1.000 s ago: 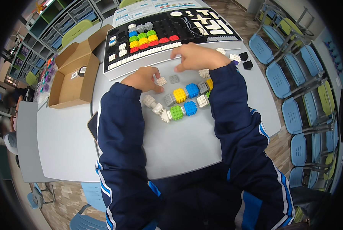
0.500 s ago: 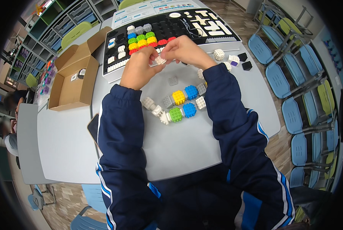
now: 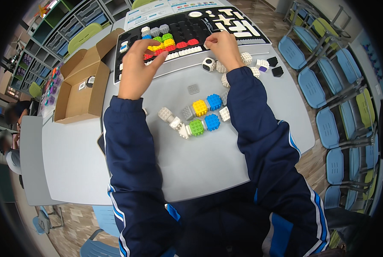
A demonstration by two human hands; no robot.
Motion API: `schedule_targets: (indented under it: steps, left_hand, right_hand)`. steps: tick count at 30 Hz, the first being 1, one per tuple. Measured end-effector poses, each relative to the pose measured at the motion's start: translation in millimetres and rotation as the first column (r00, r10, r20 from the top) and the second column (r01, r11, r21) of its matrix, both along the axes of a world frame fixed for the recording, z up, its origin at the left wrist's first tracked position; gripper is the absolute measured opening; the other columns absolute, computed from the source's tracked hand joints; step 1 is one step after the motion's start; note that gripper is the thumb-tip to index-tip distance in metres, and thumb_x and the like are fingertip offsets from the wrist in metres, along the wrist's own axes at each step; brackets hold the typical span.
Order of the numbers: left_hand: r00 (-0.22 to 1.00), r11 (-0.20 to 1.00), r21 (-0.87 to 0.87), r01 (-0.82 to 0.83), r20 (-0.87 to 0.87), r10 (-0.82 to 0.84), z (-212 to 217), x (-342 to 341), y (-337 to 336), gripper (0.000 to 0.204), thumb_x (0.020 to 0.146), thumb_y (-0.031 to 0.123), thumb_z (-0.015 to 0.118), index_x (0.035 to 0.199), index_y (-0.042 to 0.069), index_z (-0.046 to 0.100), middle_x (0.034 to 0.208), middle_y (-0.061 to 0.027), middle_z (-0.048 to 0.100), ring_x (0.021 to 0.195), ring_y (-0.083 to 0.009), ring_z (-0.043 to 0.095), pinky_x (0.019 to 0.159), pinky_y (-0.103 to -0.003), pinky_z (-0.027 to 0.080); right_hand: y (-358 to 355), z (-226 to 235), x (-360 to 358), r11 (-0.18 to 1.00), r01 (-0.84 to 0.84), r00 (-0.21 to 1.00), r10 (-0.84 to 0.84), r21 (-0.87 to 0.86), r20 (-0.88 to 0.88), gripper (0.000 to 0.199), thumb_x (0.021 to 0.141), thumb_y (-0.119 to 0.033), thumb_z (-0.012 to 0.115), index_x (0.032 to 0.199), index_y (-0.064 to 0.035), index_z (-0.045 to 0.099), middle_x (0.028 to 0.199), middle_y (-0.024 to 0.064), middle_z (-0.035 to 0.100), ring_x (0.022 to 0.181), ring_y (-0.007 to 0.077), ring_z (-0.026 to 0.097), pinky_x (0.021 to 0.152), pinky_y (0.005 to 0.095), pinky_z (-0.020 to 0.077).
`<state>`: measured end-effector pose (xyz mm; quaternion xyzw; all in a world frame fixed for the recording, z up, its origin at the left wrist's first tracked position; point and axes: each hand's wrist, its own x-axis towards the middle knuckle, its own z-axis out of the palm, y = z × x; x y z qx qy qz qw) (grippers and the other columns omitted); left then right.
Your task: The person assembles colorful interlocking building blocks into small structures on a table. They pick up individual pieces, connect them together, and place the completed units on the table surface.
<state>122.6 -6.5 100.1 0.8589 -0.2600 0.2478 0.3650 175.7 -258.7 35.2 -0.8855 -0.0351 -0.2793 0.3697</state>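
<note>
My left hand point(image 3: 136, 67) hovers over the left part of the black parts tray point(image 3: 180, 32), its thumb and fingers apart with nothing between them. Rows of red, yellow, green and blue blocks point(image 3: 169, 42) lie under and beside its fingertips. My right hand point(image 3: 224, 48) is above the tray's front edge, thumb and fingers pinched on a small white piece point(image 3: 206, 44), mostly hidden. Below it on the table are a white cube with a black ring point(image 3: 208, 64) and several white knobbed blocks point(image 3: 245, 58).
Nearer me lie a joined chain with a green block point(image 3: 196, 127) and another with a yellow block point(image 3: 199, 108). A flat grey square plate point(image 3: 193, 89) lies behind them. An opened cardboard box point(image 3: 82, 85) stands left; two black pieces point(image 3: 277, 71) lie right. Stacked blue chairs point(image 3: 313, 88) stand beyond.
My hands have parted from around a white piece. The left has moved left and opened; the right has moved right and up over the tray. The black-ringed cube has come into view.
</note>
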Motion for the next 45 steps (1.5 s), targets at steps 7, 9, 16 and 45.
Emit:
schedule_targets:
  steps: [7,9,16,45]
  left_hand:
    - [0.998,0.998,-0.018,-0.066,-0.026,0.066,17.4,-3.3,18.4,0.028,0.084,0.022,0.075,0.105,0.005,0.069,0.1,-0.0095,0.069,0.088,-0.02,0.068,0.079,-0.035,0.052]
    - [0.998,0.998,-0.018,-0.066,-0.022,0.066,18.3,-3.6,20.2,0.027,0.084,0.022,0.075,0.104,0.005,0.069,0.1,-0.0095,0.069,0.088,-0.02,0.068,0.08,-0.035,0.052]
    - [0.997,0.997,-0.04,-0.063,-0.055,0.06,24.5,-6.8,27.1,0.025,0.085,0.022,0.074,0.101,0.003,0.071,0.093,-0.0102,0.071,0.084,-0.0199,0.069,0.084,-0.036,0.051]
    - [0.986,0.998,0.063,0.01,-0.169,0.0,37.4,-26.8,25.6,0.023,0.089,0.018,0.072,0.098,-0.002,0.068,0.09,-0.0117,0.072,0.077,-0.0179,0.068,0.071,-0.031,0.052]
  right_hand:
    - [5.6,-4.6,3.9,0.991,-0.011,0.997,0.0,-0.135,-0.078,0.012,0.076,-0.012,0.073,0.085,-0.0036,0.077,0.077,0.0167,0.072,0.074,0.03,0.071,0.074,0.0379,0.056]
    - [6.8,-5.7,5.7,0.994,-0.001,0.996,-0.009,-0.111,-0.088,0.008,0.076,-0.012,0.072,0.079,-0.0069,0.077,0.077,0.0151,0.072,0.077,0.0328,0.071,0.078,0.041,0.0559]
    - [8.0,-7.5,8.0,0.996,-0.009,0.994,-0.001,-0.086,-0.108,0.009,0.079,-0.013,0.07,0.077,-0.0064,0.076,0.075,0.015,0.072,0.078,0.0336,0.07,0.082,0.0449,0.0522]
    - [-10.7,9.9,2.2,0.963,-0.253,0.959,0.263,0.096,-0.104,0.025,0.086,-0.003,0.055,0.106,0.0014,0.07,0.088,0.0228,0.071,0.086,0.034,0.07,0.082,0.0394,0.0537]
